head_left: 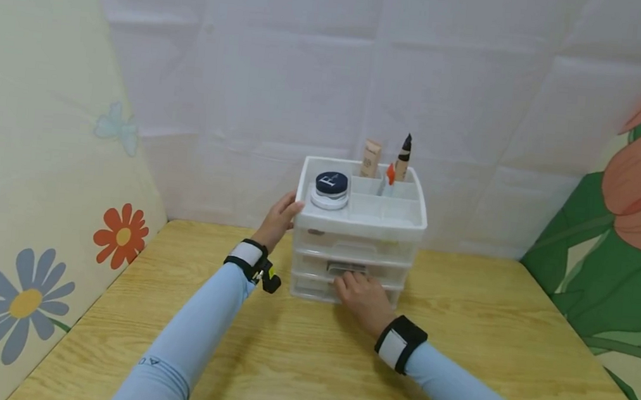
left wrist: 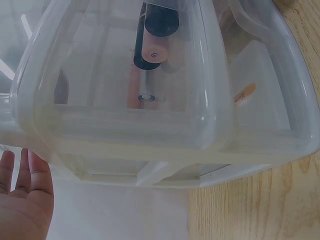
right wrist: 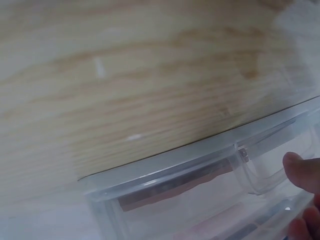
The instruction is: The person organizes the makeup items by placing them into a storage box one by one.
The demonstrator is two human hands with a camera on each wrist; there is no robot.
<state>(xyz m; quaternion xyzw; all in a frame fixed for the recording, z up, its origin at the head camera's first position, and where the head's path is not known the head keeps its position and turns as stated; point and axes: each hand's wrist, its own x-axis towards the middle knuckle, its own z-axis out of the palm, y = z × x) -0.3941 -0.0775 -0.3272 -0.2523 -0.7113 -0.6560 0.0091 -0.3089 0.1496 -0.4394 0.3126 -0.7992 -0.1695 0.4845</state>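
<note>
A white plastic drawer organizer (head_left: pixel 359 229) with three clear drawers stands on the table. My left hand (head_left: pixel 278 222) rests against its left side near the top, fingers extended along it in the left wrist view. My right hand (head_left: pixel 366 300) is at the front, fingers curled at the handle of the bottom drawer (right wrist: pixel 200 195), thumb (right wrist: pixel 300 170) beside the handle tab. Dark-capped makeup tubes (left wrist: pixel 155 45) show through the clear plastic. On top sit a round powder jar with a dark lid (head_left: pixel 331 183), a beige tube (head_left: pixel 370 158) and a black-tipped pen-like tube (head_left: pixel 404 156).
A small orange-red item (head_left: pixel 391 174) stands in a top compartment. The wood-grain table (head_left: pixel 283 362) runs up to a white cloth backdrop (head_left: pixel 285 82). Flower-printed panels (head_left: pixel 40 137) stand at both sides.
</note>
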